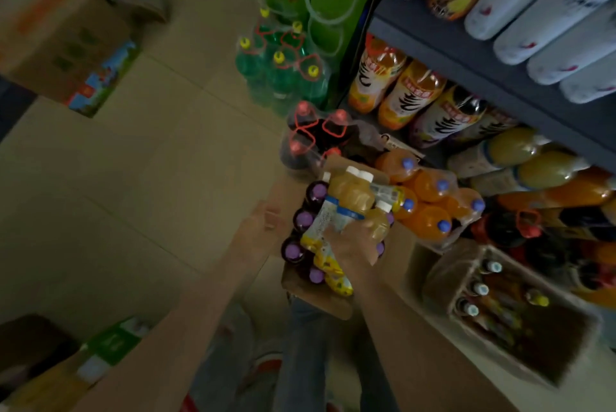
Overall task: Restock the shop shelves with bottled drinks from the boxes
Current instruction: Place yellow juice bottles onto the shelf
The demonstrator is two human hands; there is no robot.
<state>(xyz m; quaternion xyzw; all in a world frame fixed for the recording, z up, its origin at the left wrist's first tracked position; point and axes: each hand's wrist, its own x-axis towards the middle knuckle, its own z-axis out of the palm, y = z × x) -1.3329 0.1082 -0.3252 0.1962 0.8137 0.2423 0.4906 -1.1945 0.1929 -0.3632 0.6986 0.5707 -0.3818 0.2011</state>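
Gripping a cluster of white-capped yellow juice bottles (350,198), the right hand (350,245) holds it above a brown cardboard box (320,295); the left hand (263,221) hovers open just beside.

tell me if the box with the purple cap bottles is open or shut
Open: the cardboard box shows purple-capped bottles standing inside, caps visible from above.
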